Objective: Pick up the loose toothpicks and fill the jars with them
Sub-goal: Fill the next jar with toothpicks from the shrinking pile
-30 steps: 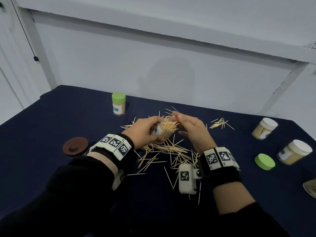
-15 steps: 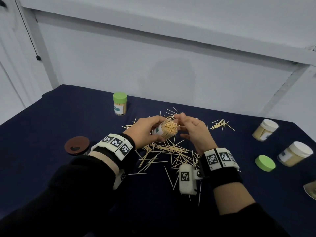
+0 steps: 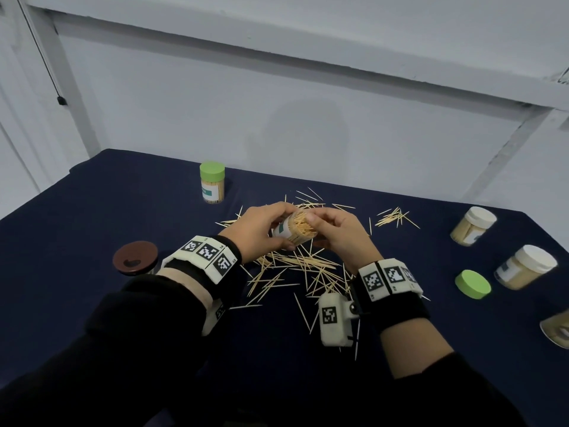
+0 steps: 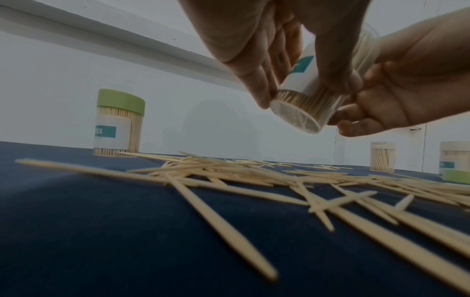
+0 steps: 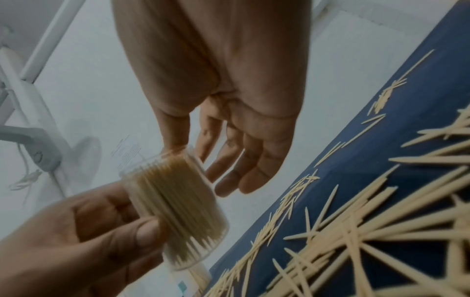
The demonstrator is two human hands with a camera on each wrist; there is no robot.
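Observation:
My left hand (image 3: pixel 266 226) grips a clear, lidless jar (image 3: pixel 294 232) packed with toothpicks and holds it tilted above the table, mouth toward my right hand (image 3: pixel 328 223). The right hand's fingers lie loosely straight at the jar's mouth, thumb against the rim; in the right wrist view the right hand (image 5: pixel 229 140) holds nothing beside the jar (image 5: pixel 175 203). From the left wrist, the jar (image 4: pixel 302 88) shows its clear base. Loose toothpicks (image 3: pixel 295 266) lie scattered under both hands, with a small bunch (image 3: pixel 395 215) farther right.
A green-lidded full jar (image 3: pixel 211 186) stands at the back left, and a brown lid (image 3: pixel 135 257) lies near my left wrist. On the right are a loose green lid (image 3: pixel 472 284), two white-lidded jars (image 3: pixel 474 224) (image 3: pixel 526 271), and another jar (image 3: pixel 557 329) at the edge. The table is covered in dark blue cloth (image 3: pixel 92 211).
The jar has tipped further toward my right hand. Toothpick ends that stuck out of its mouth now sit level inside, and my right fingers have moved over the mouth.

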